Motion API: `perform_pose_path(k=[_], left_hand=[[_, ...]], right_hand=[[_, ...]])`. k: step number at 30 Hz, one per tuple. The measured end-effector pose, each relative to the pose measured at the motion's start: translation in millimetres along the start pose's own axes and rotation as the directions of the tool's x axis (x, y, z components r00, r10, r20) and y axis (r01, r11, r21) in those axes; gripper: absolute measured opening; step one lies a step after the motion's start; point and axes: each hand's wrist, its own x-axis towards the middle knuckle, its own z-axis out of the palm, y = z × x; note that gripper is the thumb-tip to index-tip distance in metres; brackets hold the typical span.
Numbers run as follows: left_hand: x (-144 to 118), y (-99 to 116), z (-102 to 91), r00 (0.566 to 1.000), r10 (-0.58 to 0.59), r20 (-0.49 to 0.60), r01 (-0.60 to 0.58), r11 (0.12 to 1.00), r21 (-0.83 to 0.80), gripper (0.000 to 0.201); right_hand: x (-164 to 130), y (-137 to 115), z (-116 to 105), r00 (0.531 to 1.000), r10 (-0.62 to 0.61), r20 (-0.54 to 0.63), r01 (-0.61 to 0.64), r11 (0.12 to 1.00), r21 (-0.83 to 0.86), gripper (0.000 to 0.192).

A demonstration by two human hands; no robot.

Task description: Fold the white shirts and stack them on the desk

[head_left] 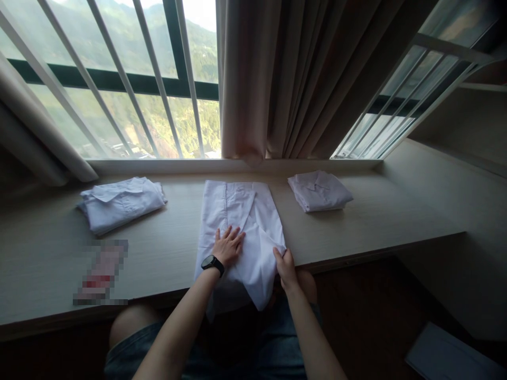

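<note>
1. Far left, a pale curtain roll [43, 150] hangs by the barred window [119, 79], green hillsides showing through the glass.
2. Below it runs the long, light wood tabletop [376, 216], set right against the window sill.
3. On its left part, there's a folded white shirt [121, 203], collar up, lying well apart from the middle one.
4. Nearer the front edge, left, sits a blurred-out red and white item [101, 272]; what it is cannot be told.
5. Centre now: the white shirt being folded [241, 221] lies flat in the middle of the tabletop, its sides turned in to make a long panel, button strip showing near the top, and its lower end hanging over the front edge toward the person's lap.
6. Left hand [227, 247], black watch [213, 263] on the wrist, is spread flat, fingers open, pressing on the shirt's lower middle; no grip there, just a palm down.
7. Right hand [285, 268] has a closed grip on the shirt's right edge, pinching the cloth just at the tabletop's front edge.
8. Behind the shirt, a brown curtain [285, 79] falls in heavy folds to the sill.
9. To the right, a second folded white shirt [320, 191], smaller and tidy, rests near the sill.
10. Far right, a side window [407, 100] and a pale wall ledge [443, 174].
</note>
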Motion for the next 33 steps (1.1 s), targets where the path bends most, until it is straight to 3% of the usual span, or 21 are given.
perform_pose_path(k=[5, 12, 17, 22, 27, 33], left_hand=[[7, 9, -1.4, 0.998, -0.055, -0.003, 0.055, 0.998, -0.005, 0.050], [7, 14, 0.8, 0.996, -0.077, 0.042, 0.078, 0.997, -0.008, 0.053], [10, 13, -2.5, 0.995, -0.067, 0.067, 0.068, 0.998, -0.014, 0.054], [22, 20, -11.3, 0.993, -0.107, 0.041, 0.107, 0.994, 0.010, 0.055], [41, 31, -12.1, 0.998, -0.022, -0.065, 0.023, 1.000, 0.015, 0.055], [77, 25, -0.6, 1.000, -0.019, -0.018, 0.019, 1.000, 0.004, 0.048]], right_hand=[[-30, 6, -18, 0.974, 0.100, 0.204, -0.103, 0.995, 0.002, 0.054], [-70, 37, -19, 0.981, 0.151, 0.118, -0.124, 0.970, -0.209, 0.057], [-84, 52, -11, 0.988, 0.132, 0.084, -0.113, 0.973, -0.200, 0.056], [-87, 47, -11, 0.991, 0.086, 0.098, -0.058, 0.963, -0.264, 0.050], [-84, 42, -13, 0.988, 0.095, 0.123, -0.058, 0.960, -0.273, 0.049], [-79, 47, -13, 0.982, 0.165, 0.092, -0.139, 0.961, -0.240, 0.055]])
